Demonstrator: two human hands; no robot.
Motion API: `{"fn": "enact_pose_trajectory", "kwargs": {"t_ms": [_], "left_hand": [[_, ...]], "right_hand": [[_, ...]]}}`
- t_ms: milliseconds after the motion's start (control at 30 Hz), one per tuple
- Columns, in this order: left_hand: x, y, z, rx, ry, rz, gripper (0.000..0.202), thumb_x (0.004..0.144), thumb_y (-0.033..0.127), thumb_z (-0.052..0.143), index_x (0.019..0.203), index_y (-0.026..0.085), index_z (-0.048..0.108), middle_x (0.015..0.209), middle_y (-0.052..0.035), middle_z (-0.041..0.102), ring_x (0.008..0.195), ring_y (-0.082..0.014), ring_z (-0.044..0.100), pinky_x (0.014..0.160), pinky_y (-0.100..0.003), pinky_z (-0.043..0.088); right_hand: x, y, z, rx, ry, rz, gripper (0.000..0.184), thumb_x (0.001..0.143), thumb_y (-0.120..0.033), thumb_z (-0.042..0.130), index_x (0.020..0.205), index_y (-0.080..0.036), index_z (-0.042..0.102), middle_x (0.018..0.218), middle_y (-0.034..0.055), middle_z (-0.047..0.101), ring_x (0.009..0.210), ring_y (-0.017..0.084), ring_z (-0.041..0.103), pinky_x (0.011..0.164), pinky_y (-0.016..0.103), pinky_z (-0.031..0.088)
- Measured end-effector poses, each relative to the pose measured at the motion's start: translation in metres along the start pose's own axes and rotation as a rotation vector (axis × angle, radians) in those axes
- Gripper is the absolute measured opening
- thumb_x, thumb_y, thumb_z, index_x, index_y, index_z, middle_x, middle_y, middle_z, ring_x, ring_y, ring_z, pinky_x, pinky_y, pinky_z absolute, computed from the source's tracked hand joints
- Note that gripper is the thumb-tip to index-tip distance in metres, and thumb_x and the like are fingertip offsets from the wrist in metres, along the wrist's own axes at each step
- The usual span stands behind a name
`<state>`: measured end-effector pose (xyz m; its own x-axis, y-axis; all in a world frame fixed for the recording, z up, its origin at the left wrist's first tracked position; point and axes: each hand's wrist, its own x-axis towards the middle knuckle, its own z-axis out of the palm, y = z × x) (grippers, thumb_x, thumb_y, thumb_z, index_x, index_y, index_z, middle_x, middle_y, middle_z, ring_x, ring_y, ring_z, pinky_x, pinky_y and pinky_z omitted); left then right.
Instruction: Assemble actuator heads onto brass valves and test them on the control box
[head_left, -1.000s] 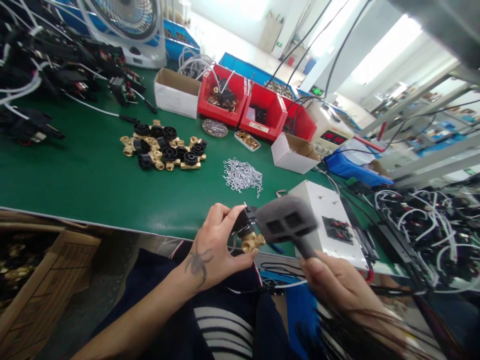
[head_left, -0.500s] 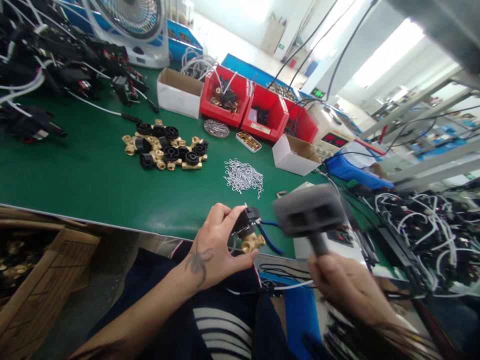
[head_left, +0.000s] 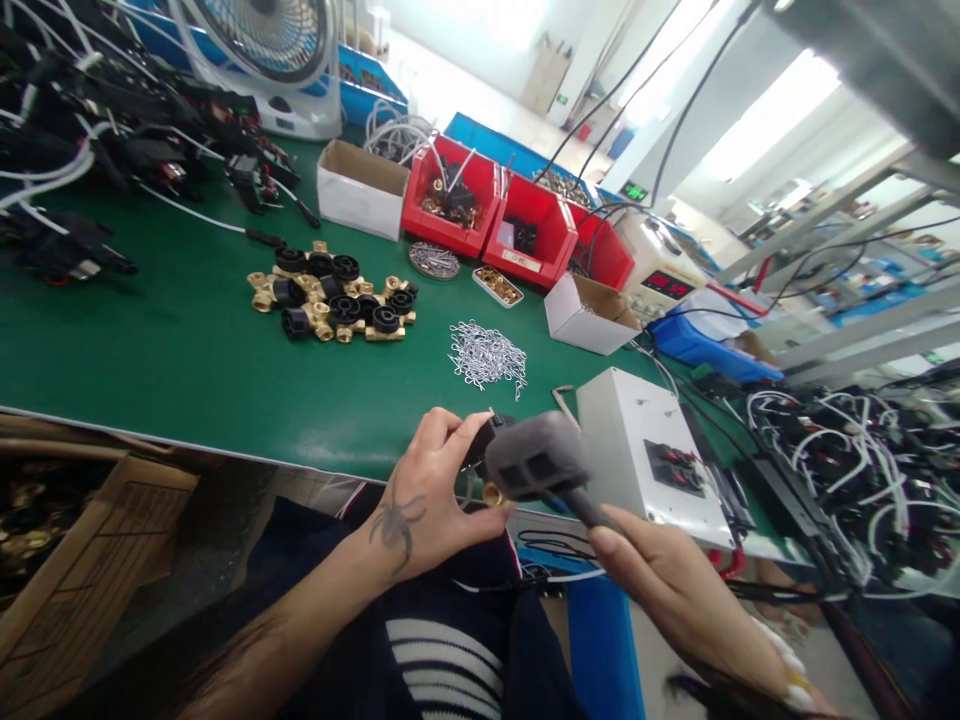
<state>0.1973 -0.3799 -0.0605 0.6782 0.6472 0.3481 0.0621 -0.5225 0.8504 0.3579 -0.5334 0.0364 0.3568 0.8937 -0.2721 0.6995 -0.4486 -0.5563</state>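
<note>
At the front edge of the green workbench (head_left: 172, 390), my left hand (head_left: 431, 500) is closed round a brass valve with a black plastic body (head_left: 480, 445). My right hand (head_left: 660, 570) grips the handle of a black mallet (head_left: 536, 455). The mallet's head lies over the valve in view and hides most of it; whether they touch I cannot tell. Beyond my hands is a loose pile of silver spring clips (head_left: 487, 355). Blue-handled pliers are mostly hidden behind the mallet.
Several brass fittings with black caps (head_left: 337, 290) lie left of the clips. Red bins (head_left: 525, 235), a white carton (head_left: 592, 310) and a fan (head_left: 285, 60) stand behind. A grey box with a switch (head_left: 637, 440) is at right, near wired black parts (head_left: 832, 460).
My right hand has swung the mallet left and slightly down, from right of the valve to over it. My left hand keeps its place and its hold.
</note>
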Motion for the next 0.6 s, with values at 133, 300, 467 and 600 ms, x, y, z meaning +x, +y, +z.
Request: {"fn": "enact_pose_trajectory", "kwargs": {"t_ms": [133,300,467,600], "left_hand": [[0.001,0.001,-0.001,-0.001,-0.013,-0.013,0.069,0.074,0.031,0.074,0.136,0.013,0.052,0.107,-0.0083,0.051,0.100,-0.0228,0.054,0.089,-0.039,0.054],[0.000,0.001,-0.002,-0.005,0.006,-0.002,0.066,0.072,0.027,0.075,0.134,0.015,0.054,0.105,-0.0065,0.051,0.098,-0.0218,0.055,0.088,-0.039,0.054],[0.000,0.000,-0.001,0.016,-0.013,-0.026,0.070,0.073,0.034,0.075,0.136,0.015,0.052,0.108,-0.0076,0.050,0.097,-0.0225,0.056,0.089,-0.043,0.056],[0.001,-0.002,0.001,0.017,-0.032,-0.060,0.070,0.074,0.034,0.073,0.138,0.018,0.049,0.112,-0.0082,0.050,0.103,-0.0242,0.057,0.092,-0.046,0.056]], "right_hand": [[0.000,-0.002,-0.003,0.054,0.110,-0.004,0.063,0.092,-0.075,0.028,0.060,-0.023,0.041,0.049,-0.0036,0.037,0.044,0.011,0.033,0.042,0.025,0.026],[0.007,-0.003,0.004,-0.076,-0.056,0.010,0.061,0.093,-0.073,0.031,0.063,-0.021,0.044,0.052,-0.0027,0.043,0.049,0.012,0.040,0.047,0.024,0.028],[0.044,-0.001,-0.048,-0.141,0.256,0.020,0.053,0.095,-0.065,0.035,0.074,-0.021,0.054,0.053,-0.0039,0.042,0.046,0.012,0.037,0.045,0.025,0.028],[0.103,0.012,-0.087,-0.416,0.380,-0.043,0.027,0.090,-0.042,0.057,0.081,-0.017,0.062,0.062,-0.0012,0.052,0.057,0.012,0.048,0.057,0.025,0.031]]}}
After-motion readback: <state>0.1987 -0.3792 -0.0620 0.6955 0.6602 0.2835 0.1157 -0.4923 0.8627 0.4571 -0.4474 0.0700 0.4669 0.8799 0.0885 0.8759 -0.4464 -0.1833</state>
